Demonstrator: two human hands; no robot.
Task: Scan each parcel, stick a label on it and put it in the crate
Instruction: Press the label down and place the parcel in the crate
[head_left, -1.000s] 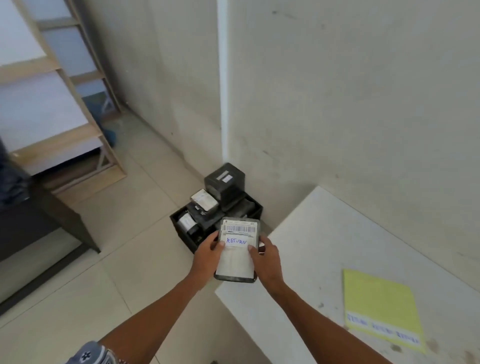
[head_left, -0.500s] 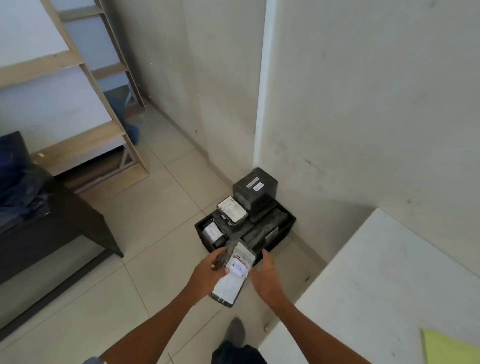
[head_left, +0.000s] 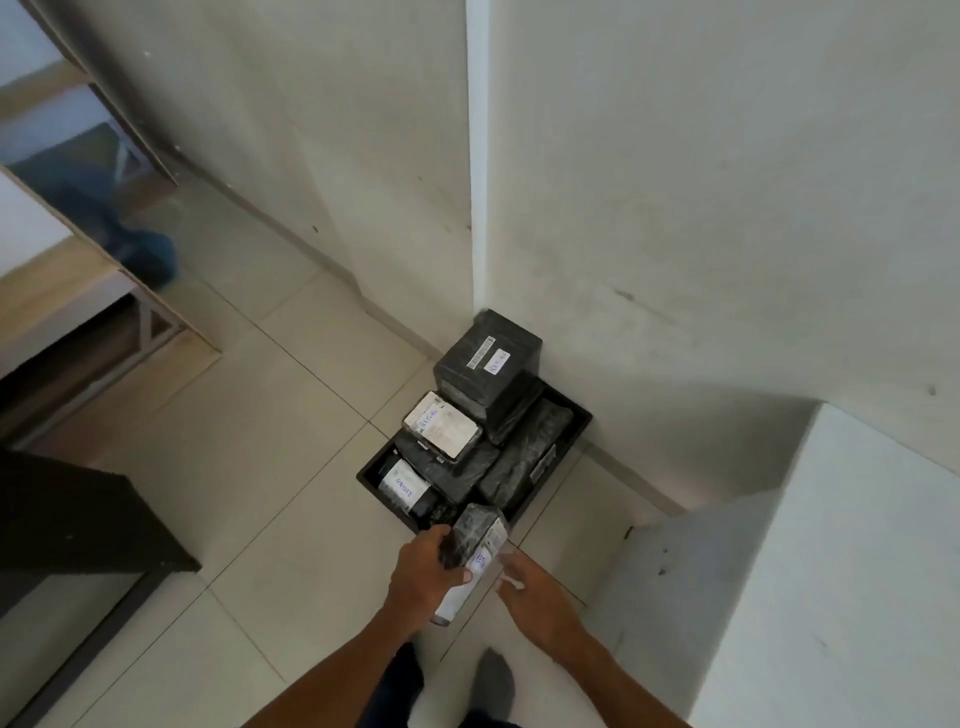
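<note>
Step in hand, as I judged it: the put-away. The parcel already bore a small label with blue writing on its pale face. Whether it had been scanned could not be told from here.

You held the parcel above the tiled floor, just short of the crate's near corner, tilted with its dark-wrapped end toward the crate. Your left hand gripped it, fingers curled round the left side and thumb across the pale face. Your right hand lay loose and spread just beside the parcel's right edge. I could not tell if its fingertips touched the wrap.

Crate: low, black, on the floor against the wall, heaped above its rim.
- large black box on top at the back
- white-faced parcel marked in blue, just below the box
- round dark parcel with a white label, front left
- long black-wrapped bundle along the right side

Next move, likely: reach further down and forward. A little bare crate showed at the near corner, and that looked like the only seat left. You would need to set the parcel flat and low, since anything laid on the heap might slide off
</note>
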